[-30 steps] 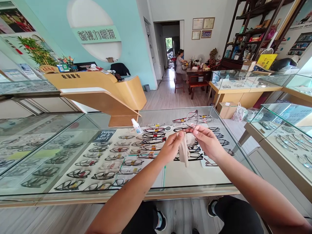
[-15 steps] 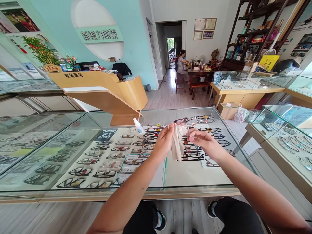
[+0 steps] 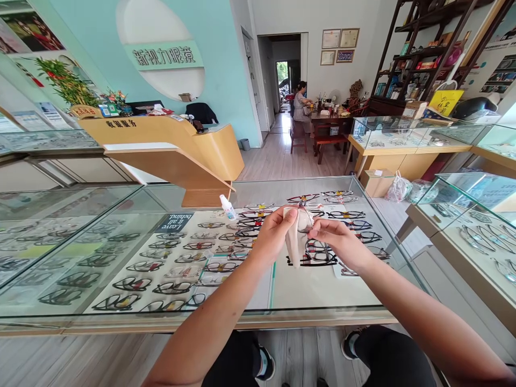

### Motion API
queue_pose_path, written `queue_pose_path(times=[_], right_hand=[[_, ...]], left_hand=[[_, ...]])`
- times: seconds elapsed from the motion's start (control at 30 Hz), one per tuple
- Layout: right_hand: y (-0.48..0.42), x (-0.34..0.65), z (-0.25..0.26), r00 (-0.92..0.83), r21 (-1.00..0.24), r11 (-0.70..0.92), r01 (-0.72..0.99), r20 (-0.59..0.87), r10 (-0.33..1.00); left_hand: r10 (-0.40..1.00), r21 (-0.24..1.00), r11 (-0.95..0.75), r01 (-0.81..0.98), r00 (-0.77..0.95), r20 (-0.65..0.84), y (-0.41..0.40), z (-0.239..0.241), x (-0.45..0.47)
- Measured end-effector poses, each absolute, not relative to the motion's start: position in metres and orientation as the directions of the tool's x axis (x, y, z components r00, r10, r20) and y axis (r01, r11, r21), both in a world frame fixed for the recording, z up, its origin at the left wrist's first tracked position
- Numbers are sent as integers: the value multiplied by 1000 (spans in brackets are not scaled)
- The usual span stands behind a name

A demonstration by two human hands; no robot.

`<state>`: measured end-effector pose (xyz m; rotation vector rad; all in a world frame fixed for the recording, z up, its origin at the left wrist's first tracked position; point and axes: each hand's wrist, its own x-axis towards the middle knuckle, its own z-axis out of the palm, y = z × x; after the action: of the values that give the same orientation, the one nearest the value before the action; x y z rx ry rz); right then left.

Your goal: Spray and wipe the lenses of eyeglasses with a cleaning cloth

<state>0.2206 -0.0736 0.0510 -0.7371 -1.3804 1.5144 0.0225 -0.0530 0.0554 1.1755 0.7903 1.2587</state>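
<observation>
My left hand (image 3: 277,228) pinches a pale cleaning cloth (image 3: 293,244), whose loose end hangs down over the glass counter. A pair of eyeglasses (image 3: 305,219) is held up in front of me, and the cloth lies against one of its lenses. My right hand (image 3: 332,235) grips the glasses by the rim on the right side, fingers closed. Part of the frame is hidden behind the cloth and fingers. Below, under the glass top, rows of eyeglasses (image 3: 173,288) are laid out. A small white spray bottle (image 3: 228,207) stands on the counter, left of my hands.
The glass display counter (image 3: 322,312) spans the space before me. Another glass case (image 3: 475,231) stands at right. Beyond are a wooden reception desk (image 3: 217,153) and a seated person (image 3: 302,105) at a dark table (image 3: 328,117). A cardboard box (image 3: 377,184) sits on the floor.
The cloth has come over onto the lens, and my left hand has shifted slightly right. My right hand has moved slightly left and down with the glasses. The bottle has stayed put.
</observation>
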Motion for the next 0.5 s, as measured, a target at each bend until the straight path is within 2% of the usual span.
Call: queue_pose_path(times=[0.2, 0.5], right_hand=[[-73, 221, 49, -361, -964, 10, -266, 110, 926], [-70, 225, 41, -376, -950, 30, -311, 152, 914]], left_hand=[[950, 916, -4, -402, 284, 128, -50, 57, 22], [898, 909, 43, -415, 415, 147, -50, 53, 22]])
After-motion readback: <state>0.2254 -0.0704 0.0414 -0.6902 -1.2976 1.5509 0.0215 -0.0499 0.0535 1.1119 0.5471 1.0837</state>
